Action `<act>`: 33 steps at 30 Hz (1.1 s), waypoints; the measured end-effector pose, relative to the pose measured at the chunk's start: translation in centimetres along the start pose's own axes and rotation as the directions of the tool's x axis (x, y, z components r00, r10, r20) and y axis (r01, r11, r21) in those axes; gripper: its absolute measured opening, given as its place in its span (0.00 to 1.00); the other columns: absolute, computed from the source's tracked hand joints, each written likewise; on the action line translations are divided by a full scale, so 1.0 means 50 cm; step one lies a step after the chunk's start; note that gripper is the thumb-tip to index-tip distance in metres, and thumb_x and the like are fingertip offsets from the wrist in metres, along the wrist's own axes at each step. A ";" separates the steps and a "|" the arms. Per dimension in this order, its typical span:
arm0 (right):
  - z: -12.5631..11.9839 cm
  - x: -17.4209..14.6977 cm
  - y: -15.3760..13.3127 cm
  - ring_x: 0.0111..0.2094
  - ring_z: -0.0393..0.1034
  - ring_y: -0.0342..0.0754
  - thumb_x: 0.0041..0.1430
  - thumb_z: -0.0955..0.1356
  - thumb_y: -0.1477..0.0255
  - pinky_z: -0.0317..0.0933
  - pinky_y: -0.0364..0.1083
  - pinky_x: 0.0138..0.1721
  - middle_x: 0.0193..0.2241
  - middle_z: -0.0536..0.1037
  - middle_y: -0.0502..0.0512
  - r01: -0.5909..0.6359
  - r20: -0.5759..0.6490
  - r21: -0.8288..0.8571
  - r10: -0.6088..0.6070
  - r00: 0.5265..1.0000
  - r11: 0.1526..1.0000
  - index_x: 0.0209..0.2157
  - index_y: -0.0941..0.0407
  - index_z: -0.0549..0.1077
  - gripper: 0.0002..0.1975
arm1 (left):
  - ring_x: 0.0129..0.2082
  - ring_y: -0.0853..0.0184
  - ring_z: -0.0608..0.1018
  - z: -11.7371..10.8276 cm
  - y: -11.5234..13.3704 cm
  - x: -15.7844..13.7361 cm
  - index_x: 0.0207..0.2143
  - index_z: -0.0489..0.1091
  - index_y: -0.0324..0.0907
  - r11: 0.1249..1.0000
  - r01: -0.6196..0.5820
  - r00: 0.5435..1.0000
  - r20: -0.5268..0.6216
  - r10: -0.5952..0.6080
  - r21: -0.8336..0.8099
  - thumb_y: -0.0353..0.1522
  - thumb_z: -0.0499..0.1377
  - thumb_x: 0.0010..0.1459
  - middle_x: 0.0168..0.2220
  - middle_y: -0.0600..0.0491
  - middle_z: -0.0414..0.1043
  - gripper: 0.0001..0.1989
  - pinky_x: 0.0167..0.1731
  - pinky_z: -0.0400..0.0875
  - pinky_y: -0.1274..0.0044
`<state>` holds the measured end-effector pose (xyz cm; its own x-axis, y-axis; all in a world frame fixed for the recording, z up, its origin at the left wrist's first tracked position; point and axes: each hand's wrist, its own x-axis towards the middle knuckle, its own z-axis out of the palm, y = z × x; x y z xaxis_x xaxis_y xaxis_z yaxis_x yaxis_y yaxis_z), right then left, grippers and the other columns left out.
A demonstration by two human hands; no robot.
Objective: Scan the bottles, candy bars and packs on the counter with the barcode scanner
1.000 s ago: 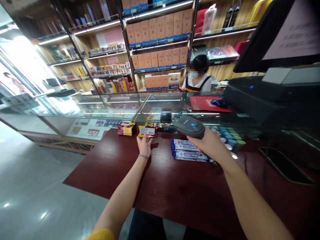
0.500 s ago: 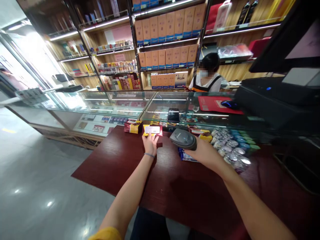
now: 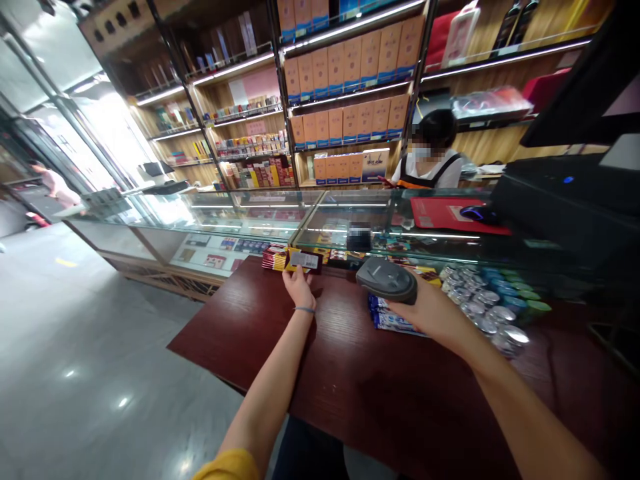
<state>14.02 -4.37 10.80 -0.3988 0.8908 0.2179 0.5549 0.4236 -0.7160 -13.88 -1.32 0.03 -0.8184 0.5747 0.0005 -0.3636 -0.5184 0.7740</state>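
My left hand pinches a flat yellow and dark red packet by its lower edge, its pale barcode label turned up toward me. Just left of it lies a stack of similar packets; whether the two touch I cannot tell. In my right hand is a dark grey barcode scanner, its head pointing left toward the packet and its handle mostly hidden. Blue and white packets lie under the scanner and beside my right hand.
Rows of silver-topped cans stand right of my hand on the dark red wooden counter. Behind runs a glass display case. A person is behind it. A monitor and black machine fill the right side.
The packet in my left hand has tilted, its label now slanting and duller, and it sits closer to the stack. The camera view has turned slightly left. My right hand still holds the scanner.
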 end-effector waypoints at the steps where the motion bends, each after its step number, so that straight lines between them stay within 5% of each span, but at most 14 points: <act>1: -0.002 -0.001 -0.001 0.48 0.79 0.62 0.54 0.71 0.63 0.71 0.54 0.45 0.42 0.84 0.56 0.005 -0.005 0.002 -0.005 1.000 1.000 0.48 0.49 0.72 0.19 | 0.39 0.70 0.80 -0.001 0.009 0.016 0.43 0.63 0.47 0.998 -0.054 0.998 -0.037 0.054 0.012 0.34 0.63 0.61 0.44 0.53 0.75 0.11 0.38 0.74 0.77; 5: -0.004 -0.001 0.006 0.45 0.80 0.61 0.54 0.71 0.62 0.72 0.53 0.42 0.40 0.84 0.56 0.047 -0.044 0.034 -0.045 0.998 0.998 0.53 0.51 0.72 0.24 | 0.40 0.68 0.80 -0.018 0.051 0.105 0.44 0.65 0.46 0.953 -0.265 0.955 -0.095 0.281 0.148 0.37 0.62 0.61 0.42 0.52 0.75 0.11 0.39 0.73 0.77; 10: -0.006 0.008 0.014 0.51 0.78 0.62 0.53 0.70 0.60 0.70 0.58 0.52 0.49 0.82 0.60 0.082 -0.059 0.091 -0.077 0.995 0.993 0.56 0.52 0.71 0.29 | 0.46 0.63 0.81 -0.078 0.114 0.202 0.43 0.73 0.43 0.656 -0.590 0.796 0.204 0.570 0.471 0.36 0.60 0.64 0.42 0.50 0.79 0.09 0.50 0.74 0.72; 15: -0.017 0.008 -0.002 0.47 0.79 0.62 0.50 0.71 0.60 0.72 0.55 0.44 0.44 0.84 0.60 0.045 -0.068 0.058 -0.041 0.997 0.997 0.51 0.53 0.73 0.26 | 0.56 0.60 0.78 -0.142 0.164 0.245 0.49 0.77 0.48 0.141 -0.798 0.594 0.727 0.345 0.586 0.28 0.55 0.66 0.52 0.49 0.80 0.14 0.59 0.70 0.66; 19: -0.024 0.004 -0.010 0.45 0.80 0.62 0.51 0.71 0.61 0.72 0.52 0.38 0.40 0.84 0.59 0.046 -0.065 0.040 -0.043 0.997 0.998 0.53 0.55 0.73 0.27 | 0.60 0.61 0.76 -0.151 0.175 0.268 0.48 0.78 0.50 -0.138 -0.852 0.500 0.863 0.073 0.505 0.27 0.54 0.67 0.54 0.50 0.79 0.16 0.67 0.62 0.62; 26: -0.022 0.004 -0.003 0.38 0.81 0.59 0.52 0.72 0.63 0.69 0.49 0.31 0.34 0.84 0.55 0.068 -0.120 0.019 -0.065 0.991 0.998 0.53 0.54 0.75 0.26 | 0.65 0.59 0.72 -0.142 0.161 0.297 0.53 0.75 0.46 -0.180 -0.871 0.482 0.866 -0.131 0.458 0.29 0.55 0.68 0.60 0.46 0.75 0.15 0.68 0.60 0.59; 33: -0.023 0.007 -0.004 0.41 0.81 0.62 0.50 0.72 0.63 0.70 0.51 0.31 0.35 0.84 0.56 0.065 -0.117 0.042 -0.059 0.991 0.997 0.51 0.52 0.75 0.25 | 0.66 0.54 0.70 -0.121 0.137 0.299 0.56 0.74 0.48 -0.184 -0.854 0.510 0.853 -0.114 0.486 0.35 0.63 0.64 0.63 0.43 0.71 0.18 0.68 0.57 0.53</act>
<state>14.63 -3.96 11.79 -0.3428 0.8772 0.3361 0.4965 0.4729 -0.7280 -31.28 -0.12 1.49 0.0038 0.8919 0.4522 0.9823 -0.0880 0.1654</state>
